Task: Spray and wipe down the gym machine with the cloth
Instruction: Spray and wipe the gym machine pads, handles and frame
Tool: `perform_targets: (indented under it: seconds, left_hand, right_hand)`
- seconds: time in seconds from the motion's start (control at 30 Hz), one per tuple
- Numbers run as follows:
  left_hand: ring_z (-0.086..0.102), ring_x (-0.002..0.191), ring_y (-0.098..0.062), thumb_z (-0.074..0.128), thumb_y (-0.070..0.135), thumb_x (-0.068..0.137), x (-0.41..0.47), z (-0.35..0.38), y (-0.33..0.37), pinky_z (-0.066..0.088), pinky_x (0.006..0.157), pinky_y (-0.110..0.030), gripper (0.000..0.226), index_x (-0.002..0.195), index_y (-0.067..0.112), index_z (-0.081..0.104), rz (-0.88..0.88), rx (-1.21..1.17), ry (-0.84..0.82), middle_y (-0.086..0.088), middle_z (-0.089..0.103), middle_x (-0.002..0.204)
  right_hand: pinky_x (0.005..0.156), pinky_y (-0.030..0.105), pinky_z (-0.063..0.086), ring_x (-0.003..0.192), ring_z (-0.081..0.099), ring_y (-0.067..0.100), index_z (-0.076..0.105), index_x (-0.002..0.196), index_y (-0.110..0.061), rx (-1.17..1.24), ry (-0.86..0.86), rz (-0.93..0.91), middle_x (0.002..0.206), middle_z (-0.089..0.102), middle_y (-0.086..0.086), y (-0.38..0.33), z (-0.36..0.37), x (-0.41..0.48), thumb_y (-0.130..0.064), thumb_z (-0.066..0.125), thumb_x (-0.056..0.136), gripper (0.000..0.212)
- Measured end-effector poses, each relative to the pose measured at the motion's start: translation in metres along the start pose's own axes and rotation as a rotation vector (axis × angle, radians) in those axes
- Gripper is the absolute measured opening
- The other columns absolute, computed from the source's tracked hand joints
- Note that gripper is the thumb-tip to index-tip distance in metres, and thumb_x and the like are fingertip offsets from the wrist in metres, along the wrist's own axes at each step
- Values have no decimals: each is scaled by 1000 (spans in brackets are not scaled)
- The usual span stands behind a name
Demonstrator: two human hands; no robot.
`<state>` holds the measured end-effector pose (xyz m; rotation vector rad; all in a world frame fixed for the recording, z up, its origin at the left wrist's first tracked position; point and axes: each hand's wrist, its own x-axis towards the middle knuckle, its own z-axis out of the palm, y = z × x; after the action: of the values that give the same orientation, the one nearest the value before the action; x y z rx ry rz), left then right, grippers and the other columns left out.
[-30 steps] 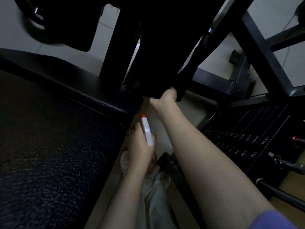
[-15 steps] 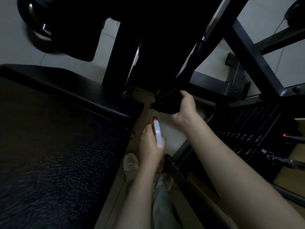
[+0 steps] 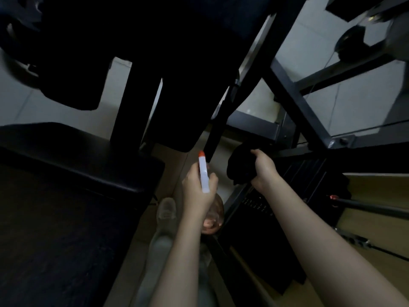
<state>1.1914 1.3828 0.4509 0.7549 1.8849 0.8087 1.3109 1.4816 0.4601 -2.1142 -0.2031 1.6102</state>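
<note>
My left hand (image 3: 198, 191) grips a spray bottle (image 3: 204, 173) with a white head and an orange nozzle pointing up at the dark underside of the gym machine (image 3: 177, 85). The bottle's clear body shows below my wrist. My right hand (image 3: 263, 168) holds a bunched black cloth (image 3: 240, 166) just right of the bottle, a little off the machine's black frame bar (image 3: 218, 134). Everything is dim and the machine's upper parts are nearly black.
A black padded seat (image 3: 77, 156) fills the left side. The weight stack (image 3: 294, 196) with its pin sits at right, beside steel cables (image 3: 365, 209). Black frame beams (image 3: 296, 103) cross above pale floor tiles. My shoe (image 3: 166, 210) stands on the floor below.
My right hand has come away from the frame bar, moving right and down with the cloth. My left hand has lifted the spray bottle higher toward the machine.
</note>
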Motion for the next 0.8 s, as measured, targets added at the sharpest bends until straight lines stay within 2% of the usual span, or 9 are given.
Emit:
perform_targets:
  seconds: [0.1, 0.2, 0.3, 0.4, 0.57, 0.63, 0.7, 0.73, 0.8]
  left_hand:
    - [64, 71, -29, 55, 24, 82, 14, 8, 16, 53, 66, -42, 20, 94, 8, 58, -21, 57, -140, -13, 63, 76]
    - [67, 74, -32, 46, 34, 72, 33, 15, 32, 55, 67, -45, 41, 104, 10, 58, -7, 139, -252, -13, 65, 82]
    - [67, 73, -35, 43, 35, 69, 48, 13, 37, 56, 66, -46, 51, 111, 9, 57, -30, 173, -260, -16, 64, 83]
    - [66, 65, -31, 42, 35, 70, 61, 8, 40, 56, 63, -47, 44, 101, 8, 58, -51, 226, -283, -12, 63, 76]
    - [65, 61, -31, 36, 33, 71, 73, 5, 46, 54, 62, -46, 54, 114, 9, 56, 13, 313, -272, -13, 62, 76]
    - [65, 61, -30, 37, 31, 75, 74, 5, 50, 55, 62, -44, 45, 113, 15, 56, 11, 293, -282, -13, 61, 73]
    - [65, 57, -22, 42, 23, 85, 73, 6, 55, 56, 62, -40, 19, 100, 24, 53, 7, 267, -302, -4, 58, 65]
    - [64, 55, -18, 43, 18, 87, 72, 7, 58, 55, 62, -38, 13, 96, 24, 52, 12, 258, -301, -1, 56, 64]
    - [63, 56, -18, 45, 16, 87, 73, 10, 57, 54, 62, -38, 19, 103, 14, 56, 56, 270, -295, -4, 57, 67]
  right_hand:
    - [86, 39, 49, 107, 58, 33, 48, 133, -9, 11, -13, -22, 125, 58, 16, -6, 2, 9, -26, 49, 93, 43]
    - [80, 38, 52, 102, 61, 32, 52, 128, -9, 23, -22, -42, 119, 61, 17, -8, 6, 19, -25, 51, 91, 40]
    - [88, 42, 51, 103, 61, 32, 53, 127, -10, 18, -10, -33, 120, 61, 17, -11, 12, 29, -24, 51, 92, 39]
    - [95, 44, 48, 107, 58, 31, 49, 133, -12, 16, 9, 11, 124, 58, 15, -15, 15, 40, -27, 51, 92, 43]
    - [98, 42, 46, 111, 56, 31, 47, 135, -11, 53, 20, -8, 128, 56, 14, -19, 15, 50, -26, 52, 93, 45]
    - [98, 43, 45, 111, 56, 31, 47, 135, -11, 63, 15, -7, 128, 55, 13, -19, 14, 51, -27, 52, 93, 45]
    - [96, 42, 46, 110, 56, 32, 48, 134, -10, 69, 12, -5, 127, 56, 15, -19, 14, 51, -26, 51, 93, 45]
    - [95, 41, 47, 110, 56, 32, 48, 134, -10, 68, 10, -7, 127, 56, 15, -19, 14, 50, -26, 51, 93, 44]
    - [95, 41, 47, 111, 56, 32, 49, 133, -11, 60, 8, -13, 126, 56, 15, -19, 14, 49, -26, 51, 93, 43]
